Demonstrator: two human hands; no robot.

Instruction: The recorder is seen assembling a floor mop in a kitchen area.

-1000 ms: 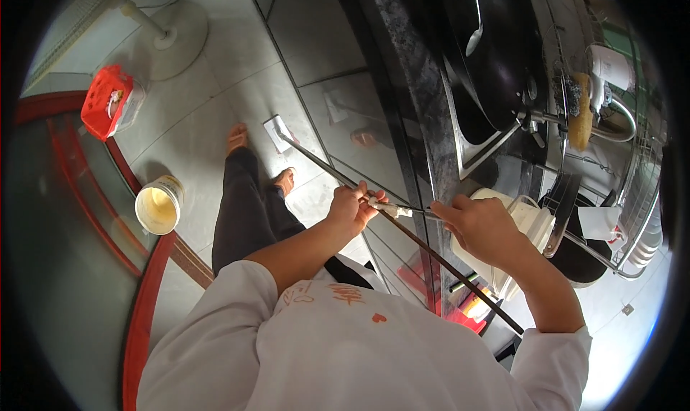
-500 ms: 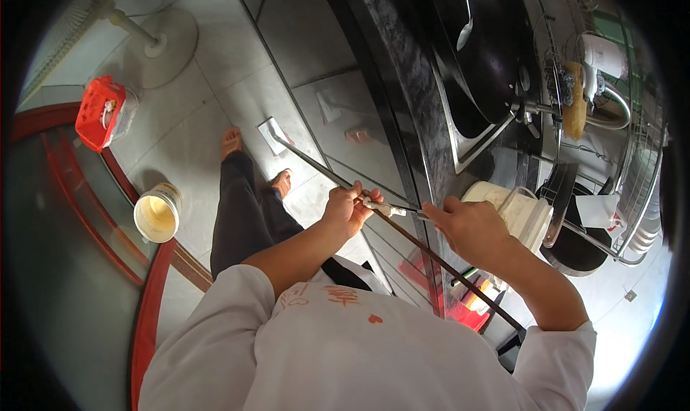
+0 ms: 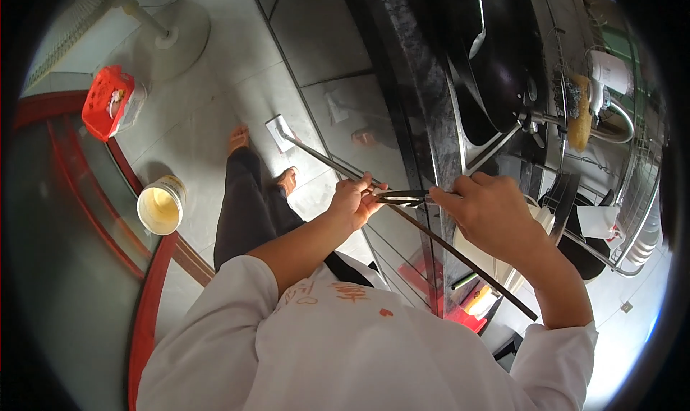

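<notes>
a long thin pole (image 3: 424, 231) slants across the middle of the view, one end at a flat pale head (image 3: 279, 133) on the floor, the other running free below the right forearm. it looks stiff and fairly light for its length, likely to swing or roll if held at one point only; the smooth shaft may slip in a damp grip, so a hold around mid-length, where the left hand is, seems the steadiest. the left hand (image 3: 352, 202) has its fingers curled in, pinching the pole. the right hand (image 3: 489, 210) is closed on the handles of a dark metal hand tool (image 3: 404, 197), whose tip lies at the left fingertips, across the pole; it should be hard and rigid, best held by those handles

past the right hand are a cream tub (image 3: 471, 253), partly covered by it, and a dark pan (image 3: 496, 88) with a spoon (image 3: 477, 43). on the left floor stand a bucket (image 3: 180, 202) and a red basket (image 3: 99, 109)

the left fingers hide the contact between tool and pole; a pale scrap there is too small to make out. whether the tool is pliers or scissors i cannot tell, and its handles are mostly inside the right palm
</notes>
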